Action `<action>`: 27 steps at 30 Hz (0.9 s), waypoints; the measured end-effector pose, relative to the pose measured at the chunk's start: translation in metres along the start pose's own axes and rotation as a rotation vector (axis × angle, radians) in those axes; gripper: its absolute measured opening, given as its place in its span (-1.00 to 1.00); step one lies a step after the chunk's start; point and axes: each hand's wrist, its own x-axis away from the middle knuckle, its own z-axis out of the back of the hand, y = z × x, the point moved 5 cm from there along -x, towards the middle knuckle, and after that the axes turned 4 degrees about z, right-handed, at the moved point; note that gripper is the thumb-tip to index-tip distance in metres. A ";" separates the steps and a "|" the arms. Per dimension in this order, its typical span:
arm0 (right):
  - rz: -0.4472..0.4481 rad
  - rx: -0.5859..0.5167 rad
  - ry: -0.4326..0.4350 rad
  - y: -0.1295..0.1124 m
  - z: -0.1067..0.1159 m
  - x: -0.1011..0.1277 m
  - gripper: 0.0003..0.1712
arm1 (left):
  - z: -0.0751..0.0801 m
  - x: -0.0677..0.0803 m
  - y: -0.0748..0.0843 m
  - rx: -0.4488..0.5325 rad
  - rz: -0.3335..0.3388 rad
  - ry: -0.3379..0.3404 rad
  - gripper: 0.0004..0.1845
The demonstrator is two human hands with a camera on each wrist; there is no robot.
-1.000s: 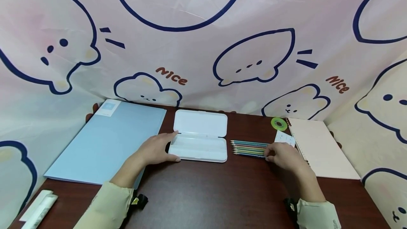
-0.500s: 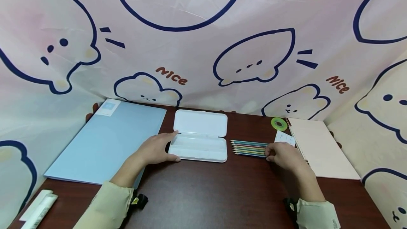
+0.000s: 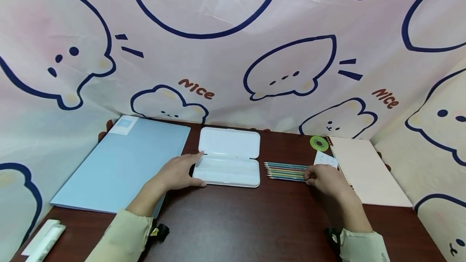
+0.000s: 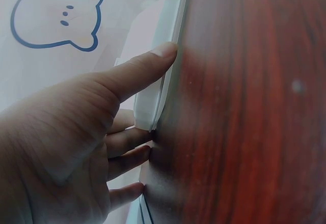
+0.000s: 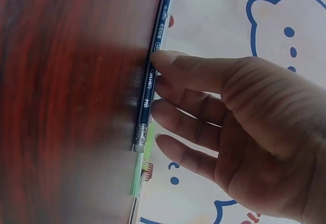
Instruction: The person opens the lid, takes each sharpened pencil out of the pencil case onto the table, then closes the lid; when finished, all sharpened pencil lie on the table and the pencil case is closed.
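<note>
Pencils (image 3: pixel 285 171), seven counted, are being touched at their eraser ends by the right hand (image 3: pixel 324 179), fingers relaxed on the nearest one, long axes running leftward from it. One open white case (image 3: pixel 228 169) is being steadied by the left hand (image 3: pixel 178 173), fingers straight; hands well apart.

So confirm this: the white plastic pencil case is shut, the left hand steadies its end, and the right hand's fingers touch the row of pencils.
Wrong on one count: the head view shows the white plastic pencil case lying open. The left hand does steady its end, and the right hand's fingers do touch the row of pencils.
</note>
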 end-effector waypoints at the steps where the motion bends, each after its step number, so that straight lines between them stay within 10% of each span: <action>1: 0.000 0.000 0.000 0.000 0.000 0.000 -0.85 | 0.000 0.000 0.000 0.000 -0.001 0.001 0.09; 27: 0.123 -0.354 0.139 -0.015 0.020 -0.013 -0.89 | 0.000 0.001 0.001 -0.005 0.001 0.003 0.09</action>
